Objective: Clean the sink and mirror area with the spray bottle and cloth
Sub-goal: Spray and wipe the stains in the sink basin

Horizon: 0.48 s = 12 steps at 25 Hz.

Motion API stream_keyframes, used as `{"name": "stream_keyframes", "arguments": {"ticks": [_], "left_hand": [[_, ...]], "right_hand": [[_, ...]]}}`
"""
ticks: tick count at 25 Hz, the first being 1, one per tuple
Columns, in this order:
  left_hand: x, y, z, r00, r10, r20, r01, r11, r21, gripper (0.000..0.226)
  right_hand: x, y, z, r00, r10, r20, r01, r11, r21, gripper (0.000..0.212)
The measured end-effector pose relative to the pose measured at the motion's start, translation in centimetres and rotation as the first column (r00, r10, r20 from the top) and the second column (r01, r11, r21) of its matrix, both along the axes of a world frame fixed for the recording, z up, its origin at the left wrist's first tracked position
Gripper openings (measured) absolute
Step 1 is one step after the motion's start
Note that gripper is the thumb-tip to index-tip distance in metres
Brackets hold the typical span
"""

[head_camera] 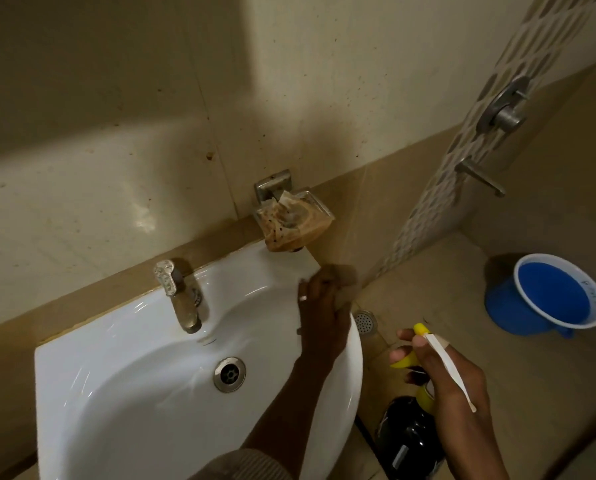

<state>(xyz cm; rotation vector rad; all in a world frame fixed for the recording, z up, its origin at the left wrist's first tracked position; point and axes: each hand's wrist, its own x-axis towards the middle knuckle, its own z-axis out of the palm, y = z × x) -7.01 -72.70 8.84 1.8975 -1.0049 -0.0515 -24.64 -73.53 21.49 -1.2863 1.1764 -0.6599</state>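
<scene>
A white sink with a stained metal tap and a round drain is mounted on a tiled wall. My left hand presses a brownish cloth on the sink's far right rim; the cloth looks blurred. To the right of the sink, my right hand grips a dark spray bottle with a yellow trigger and nozzle, which points left toward the sink. No mirror is in view.
A dirty soap dish sticks out from the wall just above the sink's right corner. A blue bucket stands on the floor at right, near a floor drain. Shower fittings are on the patterned wall.
</scene>
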Motion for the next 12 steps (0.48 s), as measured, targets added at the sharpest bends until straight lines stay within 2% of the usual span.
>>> {"name": "stream_keyframes", "arguments": {"ticks": [1, 3, 4, 5, 7, 8, 10, 11, 12], "left_hand": [[-1.1, -0.3, 0.5, 0.998, -0.059, 0.032, 0.058, 0.998, 0.04, 0.034], [-2.6, -0.5, 1.2, 0.984, -0.177, -0.005, 0.172, 0.951, 0.257, 0.042], [-2.9, -0.2, 1.3, 0.97, -0.23, -0.075, 0.241, 0.905, 0.35, 0.047], [-3.1, 0.4, 1.3, 0.945, -0.276, -0.173, 0.323, 0.864, 0.387, 0.046], [-4.1, 2.7, 0.9, 0.877, -0.34, -0.339, 0.457, 0.808, 0.372, 0.038], [-4.8, 4.0, 0.7, 0.857, -0.363, -0.366, 0.491, 0.789, 0.369, 0.039], [-5.8, 6.4, 0.4, 0.832, -0.373, -0.41, 0.531, 0.751, 0.393, 0.042], [-6.2, 7.5, 0.6, 0.825, -0.38, -0.418, 0.543, 0.738, 0.4, 0.04], [-6.5, 8.6, 0.7, 0.813, -0.413, -0.41, 0.563, 0.737, 0.375, 0.034]], "right_hand": [[-0.3, 0.0, 0.1, 1.0, -0.021, -0.007, 0.021, 1.0, -0.01, 0.03], [-0.9, 0.1, 0.4, 0.998, -0.062, -0.013, 0.062, 0.998, -0.034, 0.026], [-1.1, 0.1, 0.7, 0.997, -0.071, -0.004, 0.07, 0.997, -0.033, 0.032], [-1.4, 0.3, 1.0, 0.998, -0.065, 0.012, 0.066, 0.997, -0.032, 0.046], [-1.8, 0.5, 1.6, 0.998, -0.064, 0.014, 0.064, 0.997, -0.032, 0.069], [-1.9, 0.8, 2.0, 0.998, -0.066, 0.023, 0.067, 0.997, -0.03, 0.067], [-1.8, 1.3, 2.3, 0.998, -0.058, 0.034, 0.059, 0.998, -0.028, 0.042], [-1.6, 1.5, 2.1, 0.999, -0.037, 0.014, 0.037, 0.998, -0.04, 0.03], [-1.2, 1.7, 2.0, 1.0, -0.005, -0.019, 0.004, 0.999, -0.043, 0.027]]}}
